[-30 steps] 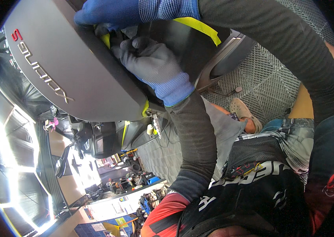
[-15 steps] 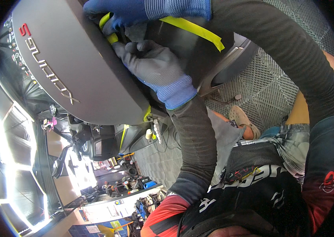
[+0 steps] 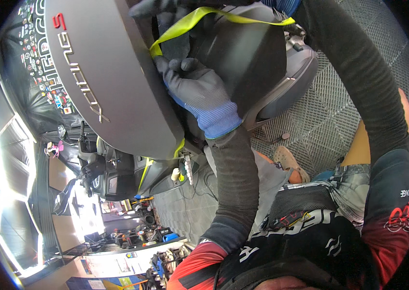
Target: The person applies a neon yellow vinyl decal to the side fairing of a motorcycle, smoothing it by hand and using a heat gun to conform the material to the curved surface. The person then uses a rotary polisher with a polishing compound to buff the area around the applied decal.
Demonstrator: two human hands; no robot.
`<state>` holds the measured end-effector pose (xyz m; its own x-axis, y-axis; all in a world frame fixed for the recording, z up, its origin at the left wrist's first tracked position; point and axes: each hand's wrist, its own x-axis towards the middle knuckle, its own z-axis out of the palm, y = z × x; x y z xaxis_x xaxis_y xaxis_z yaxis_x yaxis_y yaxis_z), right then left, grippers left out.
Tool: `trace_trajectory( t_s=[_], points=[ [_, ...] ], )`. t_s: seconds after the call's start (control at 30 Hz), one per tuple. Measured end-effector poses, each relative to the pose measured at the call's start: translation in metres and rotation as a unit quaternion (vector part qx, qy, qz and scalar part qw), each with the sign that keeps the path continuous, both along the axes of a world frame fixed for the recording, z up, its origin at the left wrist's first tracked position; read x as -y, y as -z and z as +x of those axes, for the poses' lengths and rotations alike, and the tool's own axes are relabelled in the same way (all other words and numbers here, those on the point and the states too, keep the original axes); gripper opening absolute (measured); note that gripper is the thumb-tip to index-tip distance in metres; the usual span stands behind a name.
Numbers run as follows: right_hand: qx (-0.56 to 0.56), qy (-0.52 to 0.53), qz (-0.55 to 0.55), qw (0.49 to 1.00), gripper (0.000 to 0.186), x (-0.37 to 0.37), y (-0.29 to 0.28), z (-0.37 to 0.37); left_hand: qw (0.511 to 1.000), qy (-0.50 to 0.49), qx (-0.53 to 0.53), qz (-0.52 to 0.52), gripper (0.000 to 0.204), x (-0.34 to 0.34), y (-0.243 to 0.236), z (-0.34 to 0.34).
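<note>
A grey curved body panel (image 3: 117,72) with raised lettering fills the upper left. A yellow-green strip of tape (image 3: 185,26) runs from its edge, arching up and across to a free end at the right. My left hand (image 3: 199,92), in a grey and blue work glove, is closed at the panel's edge, its fingertips at the tape's lower end. My right hand (image 3: 175,12), gloved too, is at the top edge, partly cut off. Its fingers are spread, one reaching onto the panel and others pointing down behind the tape. A dark smooth surface (image 3: 238,48) lies right of the hands.
More yellow-green tape (image 3: 179,147) clings to the panel's lower end. A scooter (image 3: 112,179) stands beyond it at lower left. Someone's sandalled foot (image 3: 289,164) rests on the grey tiled floor (image 3: 330,92). A bench with tools (image 3: 151,237) is at the bottom left.
My right hand has shifted up and spread its fingers, uncovering the tape. The strip now arches higher and its free end sits farther up and right. My left hand stays at the panel's edge.
</note>
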<state>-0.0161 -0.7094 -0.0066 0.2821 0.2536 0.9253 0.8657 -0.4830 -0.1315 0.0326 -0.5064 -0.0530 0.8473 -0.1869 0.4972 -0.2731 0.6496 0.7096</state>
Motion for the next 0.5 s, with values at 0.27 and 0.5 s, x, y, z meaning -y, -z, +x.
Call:
trace_trajectory(
  t_s=[0.27, 0.5],
  points=[
    [0.122, -0.172, -0.049, 0.976, 0.024, 0.009, 0.016, -0.005, 0.998, -0.026, -0.055, -0.018, 0.028, 0.009, -0.017, -0.025],
    [-0.221, 0.15, 0.063, 0.962, 0.033, -0.016, -0.02, -0.038, 0.995, -0.085, -0.052, -0.028, 0.021, -0.017, -0.013, -0.019]
  ],
)
